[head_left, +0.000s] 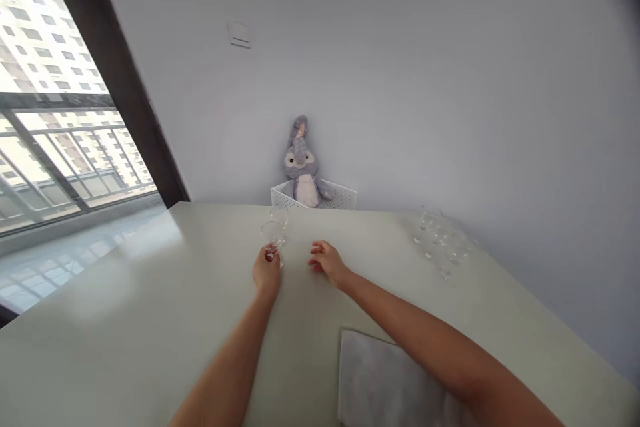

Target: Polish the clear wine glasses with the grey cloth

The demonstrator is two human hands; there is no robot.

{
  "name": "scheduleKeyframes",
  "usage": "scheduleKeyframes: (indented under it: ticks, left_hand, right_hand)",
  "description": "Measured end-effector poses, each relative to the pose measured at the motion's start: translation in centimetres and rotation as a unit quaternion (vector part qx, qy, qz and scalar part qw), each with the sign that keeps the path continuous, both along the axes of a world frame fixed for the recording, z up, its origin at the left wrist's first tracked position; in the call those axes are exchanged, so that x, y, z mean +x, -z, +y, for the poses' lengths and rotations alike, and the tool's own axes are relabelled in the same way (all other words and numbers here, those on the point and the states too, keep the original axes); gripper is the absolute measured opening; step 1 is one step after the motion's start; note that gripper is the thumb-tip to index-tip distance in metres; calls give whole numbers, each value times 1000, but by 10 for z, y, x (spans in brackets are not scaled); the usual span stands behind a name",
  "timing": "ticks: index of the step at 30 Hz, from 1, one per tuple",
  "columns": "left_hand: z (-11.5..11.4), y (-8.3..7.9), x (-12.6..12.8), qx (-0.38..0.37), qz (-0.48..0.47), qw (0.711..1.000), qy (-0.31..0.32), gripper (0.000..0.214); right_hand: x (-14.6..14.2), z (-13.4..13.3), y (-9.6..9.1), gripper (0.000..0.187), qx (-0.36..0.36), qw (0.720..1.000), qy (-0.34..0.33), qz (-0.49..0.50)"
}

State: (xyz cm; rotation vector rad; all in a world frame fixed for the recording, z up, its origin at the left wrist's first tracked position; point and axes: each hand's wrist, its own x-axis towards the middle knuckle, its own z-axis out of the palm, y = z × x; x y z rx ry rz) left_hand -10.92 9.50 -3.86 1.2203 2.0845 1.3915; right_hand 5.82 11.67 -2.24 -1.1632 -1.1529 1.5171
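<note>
My left hand [267, 268] is closed round the stem of a clear stemmed glass [274, 232] that stands on the white table [150, 307]. A second clear glass [280, 217] stands just behind it. My right hand [325, 260] rests on the table a little to the right of the glasses, fingers loosely curled, holding nothing.
A group of several clear glasses [443, 243] stands at the table's far right. A grey cloth [385, 380] lies near the front edge under my right forearm. A white basket [340, 197] with a grey plush toy [301, 163] sits by the wall. A large window [60, 133] is at left.
</note>
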Motion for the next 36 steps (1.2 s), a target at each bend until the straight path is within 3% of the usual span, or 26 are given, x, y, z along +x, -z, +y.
scheduleKeyframes:
  ticks: [3,8,11,13,16,20,24,30,36]
  left_hand:
    - [0,0,0,11,0,1000,-2,26]
    - [2,0,1,42,-4,999,-24,33]
    - [4,1,1,81,-24,994,-62,34]
    - [3,2,0,98,-35,991,-88,33]
    - [1,3,-1,104,-41,988,-107,31]
    - [-1,4,-1,107,-38,987,-111,28]
    - [0,6,0,94,-31,990,-105,29]
    - [-1,3,2,51,-10,996,-72,38]
    - [-4,-1,3,25,12,999,-32,39]
  right_hand:
    - [71,-41,6,33,5,999,29,13]
    - [187,-93,12,23,-16,977,210,44]
    - [238,-96,10,25,-15,935,353,41]
    - [262,-87,8,31,7,912,410,16]
    - [279,-68,6,40,19,922,386,-5]
    - [271,-52,7,32,7,945,326,-2]
    - [235,-51,6,23,0,958,285,-6]
    - [141,-38,-1,14,15,993,114,-13]
    - [35,-11,2,13,23,1000,1,-12]
